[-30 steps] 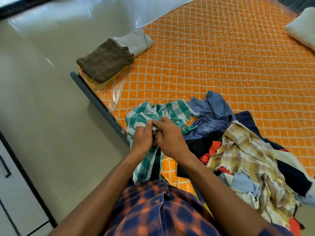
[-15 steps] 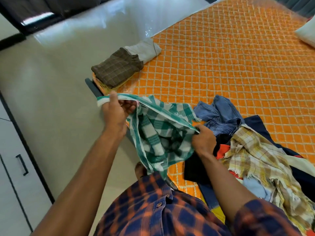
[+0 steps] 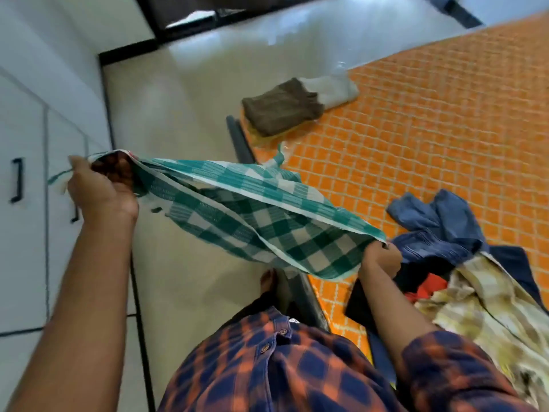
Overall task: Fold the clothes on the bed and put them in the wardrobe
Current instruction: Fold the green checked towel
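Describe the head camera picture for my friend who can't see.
The left hand and right hand stretch a green checked cloth between them near the orange bed. Unfolded clothes lie heaped by the right hand; a folded pile sits farther along the edge.

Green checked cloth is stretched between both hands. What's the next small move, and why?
Probably bring the left hand across to the right hand, halving the green checked cloth. It hangs stretched between both grips, lifted off the bed, not yet folded.
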